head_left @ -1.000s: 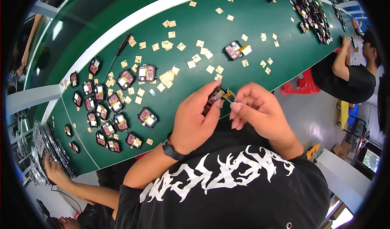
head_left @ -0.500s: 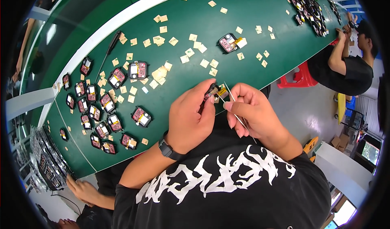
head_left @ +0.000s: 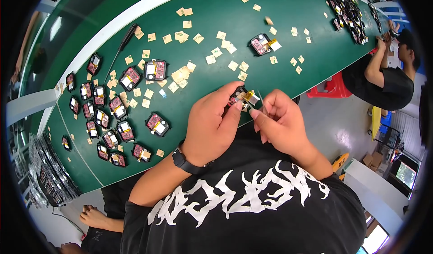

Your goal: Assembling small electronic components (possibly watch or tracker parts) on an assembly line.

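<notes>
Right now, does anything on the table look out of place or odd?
Yes: one tan square toward the far side of the green table is blurred, while the paper squares around it look crisp; it may be moving. Others lie strewn loosely, some overlapping in an untidy heap.

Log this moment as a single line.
left hand: holds black-cased circuit module | right hand: holds tweezers near yellow tape | green table: similar modules, scattered pale squares
</notes>
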Available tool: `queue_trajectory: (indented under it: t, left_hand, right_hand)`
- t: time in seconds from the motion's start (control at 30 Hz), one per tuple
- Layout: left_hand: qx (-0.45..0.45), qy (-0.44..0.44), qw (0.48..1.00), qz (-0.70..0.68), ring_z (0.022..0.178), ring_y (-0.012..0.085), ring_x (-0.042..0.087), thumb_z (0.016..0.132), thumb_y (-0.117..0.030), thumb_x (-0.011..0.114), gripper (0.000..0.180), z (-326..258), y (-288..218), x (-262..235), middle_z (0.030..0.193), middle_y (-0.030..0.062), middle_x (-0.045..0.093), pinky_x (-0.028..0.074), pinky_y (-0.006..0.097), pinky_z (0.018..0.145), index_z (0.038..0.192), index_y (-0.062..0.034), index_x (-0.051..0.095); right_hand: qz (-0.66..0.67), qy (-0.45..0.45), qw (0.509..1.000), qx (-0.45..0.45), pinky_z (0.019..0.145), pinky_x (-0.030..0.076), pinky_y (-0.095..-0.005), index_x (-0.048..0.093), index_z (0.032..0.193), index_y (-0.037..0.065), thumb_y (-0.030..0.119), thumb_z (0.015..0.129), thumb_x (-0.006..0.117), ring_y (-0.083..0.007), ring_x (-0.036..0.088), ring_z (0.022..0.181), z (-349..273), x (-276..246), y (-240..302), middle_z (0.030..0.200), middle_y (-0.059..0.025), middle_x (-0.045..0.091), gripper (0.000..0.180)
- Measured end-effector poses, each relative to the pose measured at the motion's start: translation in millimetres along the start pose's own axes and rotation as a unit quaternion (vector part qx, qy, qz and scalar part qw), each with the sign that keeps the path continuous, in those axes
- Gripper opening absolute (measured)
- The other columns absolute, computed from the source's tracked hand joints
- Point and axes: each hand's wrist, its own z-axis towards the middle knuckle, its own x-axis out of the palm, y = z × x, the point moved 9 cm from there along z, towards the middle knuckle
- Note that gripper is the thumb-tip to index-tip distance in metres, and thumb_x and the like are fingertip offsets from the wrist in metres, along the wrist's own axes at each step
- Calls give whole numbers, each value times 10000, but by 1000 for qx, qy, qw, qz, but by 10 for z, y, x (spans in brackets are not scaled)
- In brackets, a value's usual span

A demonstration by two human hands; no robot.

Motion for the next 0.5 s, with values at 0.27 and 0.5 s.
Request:
queue_trajectory:
  t: [0.27, 0.5]
  left_hand:
    - [-80, 44, 991, -97, 672, 53, 536, 994, -29, 560, 389, -30, 54, 12, 920, 25, 632, 433, 208, 586, 1375, 45, 539]
    - [-53, 62, 987, -135, 678, 87, 572, 897, 58, 399, 519, -65, 38, -7, 914, 80, 641, 454, 223, 594, 1401, 51, 521]
  right_hand:
    - [-155, 5, 950, -270, 555, 432, -237, 522, 868, 45, -1, 875, 746, -56, 548, 636, -60, -113, 308, 798, -43, 631, 229]
    - [-327, 56, 876, -349, 644, 478, -257, 673, 1225, 56, 28, 689, 876, -150, 609, 765, -50, 62, 725, 918, -39, 639, 574]
